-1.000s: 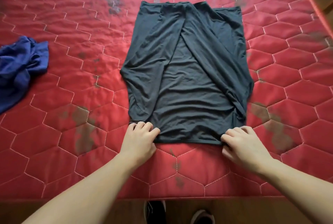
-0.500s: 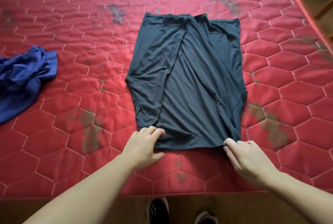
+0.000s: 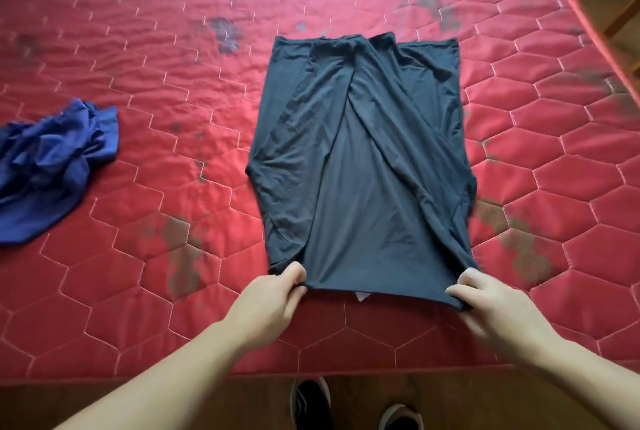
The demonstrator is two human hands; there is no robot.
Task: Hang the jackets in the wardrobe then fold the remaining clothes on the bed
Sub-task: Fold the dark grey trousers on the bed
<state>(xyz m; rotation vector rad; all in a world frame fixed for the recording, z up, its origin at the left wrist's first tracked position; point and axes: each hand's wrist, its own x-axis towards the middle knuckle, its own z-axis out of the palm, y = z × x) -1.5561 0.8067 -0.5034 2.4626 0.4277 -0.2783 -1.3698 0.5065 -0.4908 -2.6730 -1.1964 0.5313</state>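
Dark grey jersey garment, both sides folded inward across its middle, lies flat on the red hexagon-quilted mattress, with a crumpled blue cloth well apart at the far left. Left hand pinches the near-left corner of the hem between thumb and curled fingers; right hand pinches the near-right corner likewise, the hem lifted slightly between them. Two dark shoes stand on the brown floor below the mattress edge.
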